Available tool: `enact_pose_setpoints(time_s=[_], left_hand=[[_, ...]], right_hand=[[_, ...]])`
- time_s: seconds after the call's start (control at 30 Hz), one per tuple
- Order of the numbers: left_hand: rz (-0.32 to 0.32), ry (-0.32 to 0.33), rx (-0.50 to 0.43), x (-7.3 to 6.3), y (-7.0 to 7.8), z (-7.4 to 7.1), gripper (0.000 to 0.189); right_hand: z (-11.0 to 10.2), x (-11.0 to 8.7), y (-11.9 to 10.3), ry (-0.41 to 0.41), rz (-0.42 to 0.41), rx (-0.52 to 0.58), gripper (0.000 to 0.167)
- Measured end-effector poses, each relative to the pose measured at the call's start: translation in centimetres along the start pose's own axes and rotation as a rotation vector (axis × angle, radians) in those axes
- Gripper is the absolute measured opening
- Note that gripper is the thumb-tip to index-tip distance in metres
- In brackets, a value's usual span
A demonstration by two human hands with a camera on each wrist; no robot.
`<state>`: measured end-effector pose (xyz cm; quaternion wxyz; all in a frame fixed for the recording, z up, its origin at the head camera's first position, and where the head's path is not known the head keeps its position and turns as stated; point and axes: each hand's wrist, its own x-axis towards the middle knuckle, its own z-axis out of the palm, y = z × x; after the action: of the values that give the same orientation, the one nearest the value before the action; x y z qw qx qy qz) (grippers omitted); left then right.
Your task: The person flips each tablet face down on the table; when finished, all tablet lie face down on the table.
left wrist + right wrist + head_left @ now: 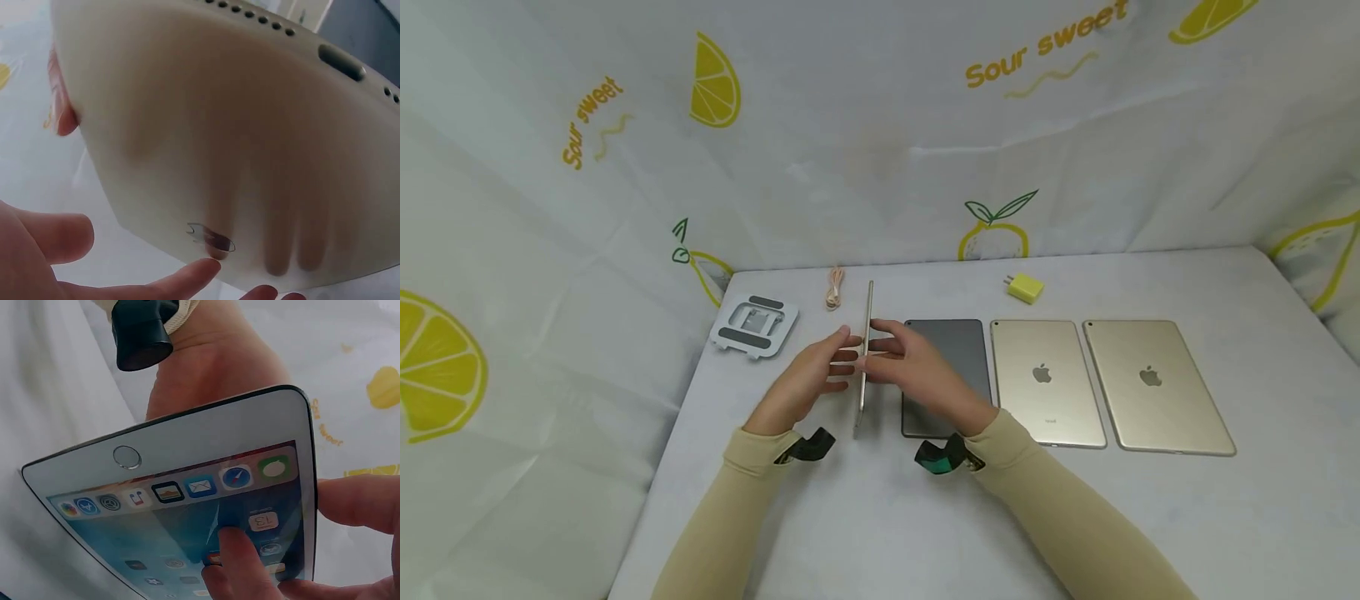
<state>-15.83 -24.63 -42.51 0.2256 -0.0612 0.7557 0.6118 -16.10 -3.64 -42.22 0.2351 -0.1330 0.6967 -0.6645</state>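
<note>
A gold-backed tablet (860, 408) stands on edge above the table, its lit screen (175, 512) showing rows of app icons in the right wrist view. My right hand (925, 375) grips it by the edge, with fingers over the screen side. On the other side, my left hand (805, 375) holds its fingers extended by the shiny back (169, 125). One fingertip there is at the logo; whether it touches cannot be told. Beneath my right forearm lies a dark grey tablet (947, 350), partly hidden.
Two gold tablets lie face down on the right, a smaller one (1045, 400) and a larger one (1157, 408). A yellow charger plug (1026, 288) is behind them. At the back left are a coiled pink cable (834, 287) and a grey-white folding stand (755, 327).
</note>
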Motion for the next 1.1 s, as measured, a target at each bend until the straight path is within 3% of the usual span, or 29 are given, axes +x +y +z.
enact_pose_setpoints(time_s=[0.2,0.37,0.6,0.8,1.1], left_hand=[[-0.013,-0.004,0.024,0.2,-0.1,0.3,0.071],[-0.029,-0.007,0.028,0.4,-0.4,0.2,0.071],[-0.027,-0.011,0.028,0.6,-0.8,0.1,0.071],[-0.029,0.030,0.058,0.5,-0.7,0.0,0.070],[-0.085,0.110,0.128,0.4,-0.4,0.0,0.070]], right_hand=[[-1.3,-0.9,-0.5,0.031,-0.038,-0.088,0.076],[-2.3,-1.6,-0.4,0.081,-0.020,-0.223,0.072],[-3.3,-1.9,0.4,0.114,-0.005,-0.281,0.069],[-3.3,-1.9,1.1,0.140,0.004,-0.307,0.069],[-2.8,-1.4,2.7,0.180,0.031,-0.242,0.062]])
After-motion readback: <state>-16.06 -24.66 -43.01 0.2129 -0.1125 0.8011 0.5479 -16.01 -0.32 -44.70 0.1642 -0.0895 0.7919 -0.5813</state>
